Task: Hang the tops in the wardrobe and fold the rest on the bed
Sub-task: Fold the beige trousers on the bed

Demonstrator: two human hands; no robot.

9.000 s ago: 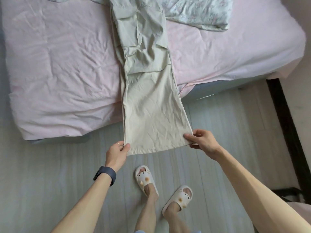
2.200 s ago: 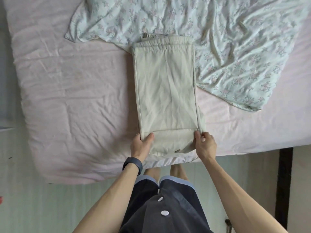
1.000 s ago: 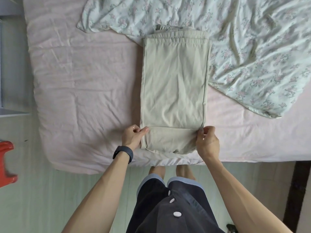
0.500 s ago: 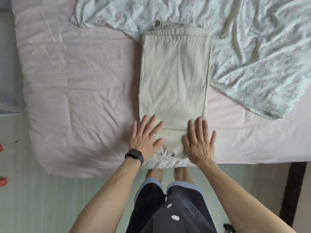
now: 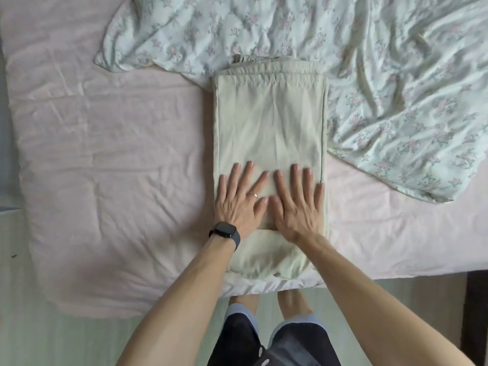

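Your left hand and right hand lie flat, fingers spread, side by side, pressing near half of folded beige trousers. Trousers sit lengthwise on pink bed sheet, near end at bed edge, far end touching floral blanket. Dark watch on your left wrist.

Pale greenish plank floor, with a dark strip along its right edge.
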